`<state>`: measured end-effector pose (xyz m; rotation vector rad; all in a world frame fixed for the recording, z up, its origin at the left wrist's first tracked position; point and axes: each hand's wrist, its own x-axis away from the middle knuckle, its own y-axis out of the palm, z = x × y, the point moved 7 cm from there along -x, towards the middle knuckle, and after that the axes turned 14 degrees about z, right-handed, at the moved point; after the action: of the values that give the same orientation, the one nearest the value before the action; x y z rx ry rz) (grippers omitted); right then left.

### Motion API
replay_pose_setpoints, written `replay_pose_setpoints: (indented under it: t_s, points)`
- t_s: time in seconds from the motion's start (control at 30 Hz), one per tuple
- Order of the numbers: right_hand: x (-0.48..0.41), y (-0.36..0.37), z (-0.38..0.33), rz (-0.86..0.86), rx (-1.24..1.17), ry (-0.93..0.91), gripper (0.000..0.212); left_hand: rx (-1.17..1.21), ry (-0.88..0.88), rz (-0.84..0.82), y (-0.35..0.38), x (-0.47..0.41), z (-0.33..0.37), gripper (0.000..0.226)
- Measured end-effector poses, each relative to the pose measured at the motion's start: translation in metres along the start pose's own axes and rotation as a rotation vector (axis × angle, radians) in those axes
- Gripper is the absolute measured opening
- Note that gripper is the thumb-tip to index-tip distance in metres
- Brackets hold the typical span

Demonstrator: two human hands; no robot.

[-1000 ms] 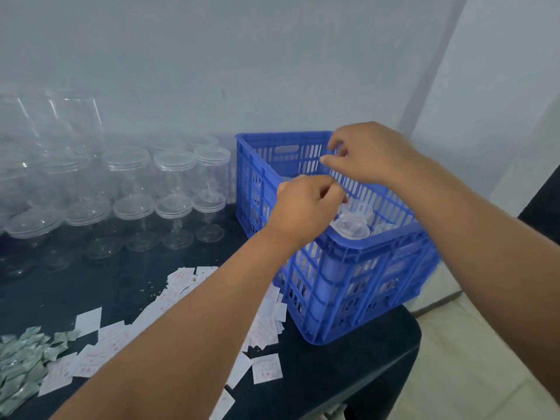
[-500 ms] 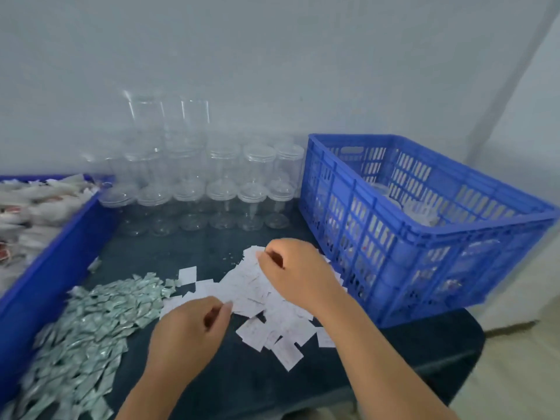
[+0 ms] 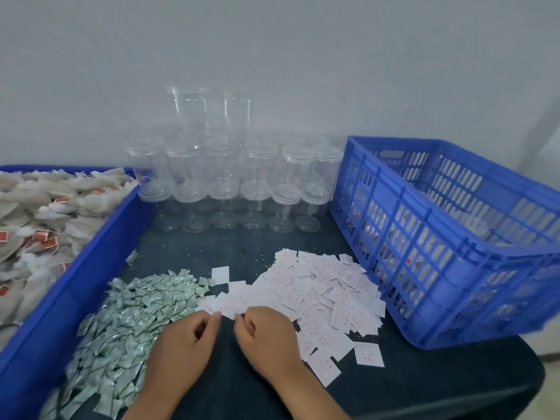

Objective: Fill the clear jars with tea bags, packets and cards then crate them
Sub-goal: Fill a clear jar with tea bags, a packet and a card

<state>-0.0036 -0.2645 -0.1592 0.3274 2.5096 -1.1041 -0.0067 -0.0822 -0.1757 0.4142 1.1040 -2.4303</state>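
Left hand [image 3: 181, 347], right hand [image 3: 266, 341]: fingers curled, tips on near edge of flat white paper cards [image 3: 318, 286]; pinch unclear. Crinkly green foil packets [image 3: 136, 313] heaped left. Papery tea bags [image 3: 45, 213] in smooth blue bin [image 3: 91, 268]. Clear cylindrical jars [image 3: 242, 177] stacked rear; slatted plastic crate [image 3: 424, 253] right.

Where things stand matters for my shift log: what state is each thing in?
Cards: loose heap.
Packets: loose heap.
Left hand: fingers curled, fingertips at the cards.
Right hand: likewise.
Clear jars: lidded, empty, stacked.
Crate: partly filled.
Tea bags: heaped in bin.
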Motion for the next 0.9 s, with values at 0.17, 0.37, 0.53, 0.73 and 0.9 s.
replay_pose_setpoints:
  t_s: [0.17, 0.37, 0.53, 0.73, 0.9]
  points:
    - [0.003, 0.003, 0.007, 0.064, -0.074, -0.033, 0.052, 0.151, 0.056, 0.015, -0.009, -0.01, 0.024, 0.03]
    - [0.003, 0.006, 0.019, 0.1, -0.141, 0.078, 0.057, 0.135, 0.032, 0.131, -0.029, -0.119, 0.061, 0.016]
    - [0.004, 0.007, 0.014, 0.094, -0.158, 0.072, 0.064, 0.121, 0.039, 0.36, -0.071, -0.237, 0.095, 0.041]
    - [0.001, 0.011, 0.009, 0.087, -0.147, 0.033, 0.065, 0.208, 0.005, 0.444, -0.105, -0.348, 0.132, 0.08]
    - [-0.002, 0.014, 0.011, 0.033, -0.162, 0.037, 0.051, 0.194, -0.018, 0.18, -0.078, -0.389, 0.136, 0.099]
